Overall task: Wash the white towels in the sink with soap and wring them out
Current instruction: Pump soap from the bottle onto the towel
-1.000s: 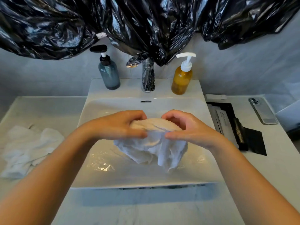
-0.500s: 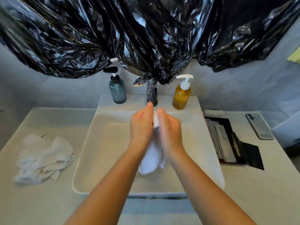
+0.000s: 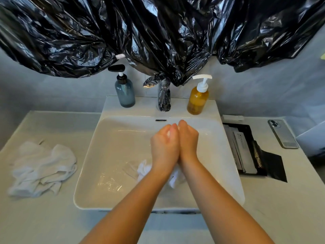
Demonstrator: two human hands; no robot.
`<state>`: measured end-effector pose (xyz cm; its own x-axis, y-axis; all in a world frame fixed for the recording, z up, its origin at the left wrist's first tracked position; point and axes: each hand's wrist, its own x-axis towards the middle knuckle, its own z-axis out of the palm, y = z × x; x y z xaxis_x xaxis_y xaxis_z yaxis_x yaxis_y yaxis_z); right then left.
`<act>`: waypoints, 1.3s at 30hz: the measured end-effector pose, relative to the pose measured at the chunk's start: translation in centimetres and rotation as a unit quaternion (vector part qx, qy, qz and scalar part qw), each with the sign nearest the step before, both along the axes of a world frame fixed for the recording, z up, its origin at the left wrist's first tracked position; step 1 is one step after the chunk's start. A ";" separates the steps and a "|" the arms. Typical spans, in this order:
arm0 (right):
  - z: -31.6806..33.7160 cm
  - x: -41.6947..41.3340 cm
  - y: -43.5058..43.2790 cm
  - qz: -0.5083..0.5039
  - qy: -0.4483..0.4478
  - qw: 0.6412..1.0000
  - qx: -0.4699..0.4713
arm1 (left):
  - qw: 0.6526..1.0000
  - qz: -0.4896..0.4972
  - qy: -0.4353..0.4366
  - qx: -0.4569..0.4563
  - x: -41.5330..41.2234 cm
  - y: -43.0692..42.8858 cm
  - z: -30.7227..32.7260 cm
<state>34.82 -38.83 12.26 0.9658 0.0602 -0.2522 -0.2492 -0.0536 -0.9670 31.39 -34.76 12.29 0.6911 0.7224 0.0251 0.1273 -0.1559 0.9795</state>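
Head view, left grip [image 3: 164, 147] and right grip [image 3: 189, 140] pressed together, fingers curled around 1 white towel [image 3: 143, 170], its ends hanging beneath.

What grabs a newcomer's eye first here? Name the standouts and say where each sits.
The crinkled black plastic sheeting draped across the whole top of the view dominates. Below it, the left hand and right hand press together over the sink, squeezing a white towel that hangs out beneath the wrists. A heap of white towels lies on the counter to the left.
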 end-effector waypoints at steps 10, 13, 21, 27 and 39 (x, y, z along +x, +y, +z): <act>-0.1 -0.6 -0.2 -0.015 -0.005 1.000 -0.005 | 0.998 -0.005 0.030 -0.060 0.9 0.4 -0.5; -0.6 -0.8 -0.4 -0.004 -0.015 1.000 -0.005 | 0.997 -0.004 0.045 -0.063 1.1 0.5 -0.9; -1.0 -0.2 -0.6 -0.005 -0.046 0.999 -0.028 | 0.997 -0.029 0.047 -0.046 0.9 0.1 -0.9; -1.7 -0.9 -0.1 0.009 -0.048 0.999 -0.007 | 0.997 0.002 0.039 -0.071 0.9 0.5 -1.5; -2.4 -0.7 0.4 -0.011 0.006 1.000 -0.008 | 0.998 -0.005 0.034 -0.059 1.0 0.7 -2.0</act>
